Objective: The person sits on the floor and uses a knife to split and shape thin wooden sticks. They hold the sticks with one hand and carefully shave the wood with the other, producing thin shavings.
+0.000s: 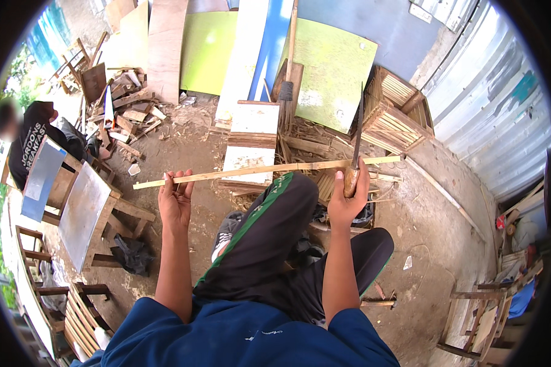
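A long, thin bamboo strip (245, 172) runs nearly level across my lap, its right end slightly higher. My left hand (176, 205) pinches it near the left end between thumb and fingers. In my right hand (349, 199) is a knife (359, 116) with a wooden handle, its long dark blade pointing up and away from me. The strip passes by the base of the blade, where my right hand also seems to steady it. Whether the edge bites into the strip cannot be made out. Beyond the strip lies a pale board-topped block (251, 137).
A slatted crate (393, 116) stands at the far right, near a corrugated metal wall (495, 92). Wood scraps (132, 113) are heaped at the far left. Another person (40, 137) sits left, behind wooden frames (92, 208). A broom (286, 92) leans ahead; shavings litter the floor.
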Motion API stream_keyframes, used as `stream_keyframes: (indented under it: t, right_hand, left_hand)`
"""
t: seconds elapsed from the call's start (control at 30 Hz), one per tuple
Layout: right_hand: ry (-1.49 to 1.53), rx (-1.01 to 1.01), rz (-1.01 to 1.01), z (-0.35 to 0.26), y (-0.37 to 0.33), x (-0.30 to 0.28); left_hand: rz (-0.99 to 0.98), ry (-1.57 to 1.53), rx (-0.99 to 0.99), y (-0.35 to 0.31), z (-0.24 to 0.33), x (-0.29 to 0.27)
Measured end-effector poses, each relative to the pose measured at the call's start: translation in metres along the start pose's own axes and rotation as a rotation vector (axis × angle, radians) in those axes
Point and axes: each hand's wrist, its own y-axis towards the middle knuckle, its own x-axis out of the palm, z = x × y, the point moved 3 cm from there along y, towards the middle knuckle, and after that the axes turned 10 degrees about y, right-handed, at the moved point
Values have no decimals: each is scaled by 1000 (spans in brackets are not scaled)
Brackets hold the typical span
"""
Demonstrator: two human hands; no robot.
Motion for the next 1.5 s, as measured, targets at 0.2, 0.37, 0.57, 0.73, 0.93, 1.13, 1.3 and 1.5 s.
stream_keyframes:
  t: [0.2,0.37,0.57,0.73,0.93,1.13,1.3,1.5]
  right_hand:
    - [11,42,30,3,1,-5]
    - [-21,49,68,9,4,-13]
    - [43,55,124,13,5,-14]
    - [171,146,225,14,5,-10]
    - [148,216,283,22,14,-5]
    - [202,260,332,33,17,8]
    - [267,305,380,34,14,21]
    - [362,403,372,43,16,17]
  left_hand:
    - [-91,-42,6,2,3,5]
    - [-172,-64,13,1,5,9]
    - [-158,-150,-4,-4,10,27]
    - [-169,161,-36,-15,21,43]
    - [-123,847,-124,-13,20,40]
    - [175,1435,703,-32,41,72]
    - [-428,1484,1094,-46,-5,138]
    - [-796,1666,859,4,-72,149]
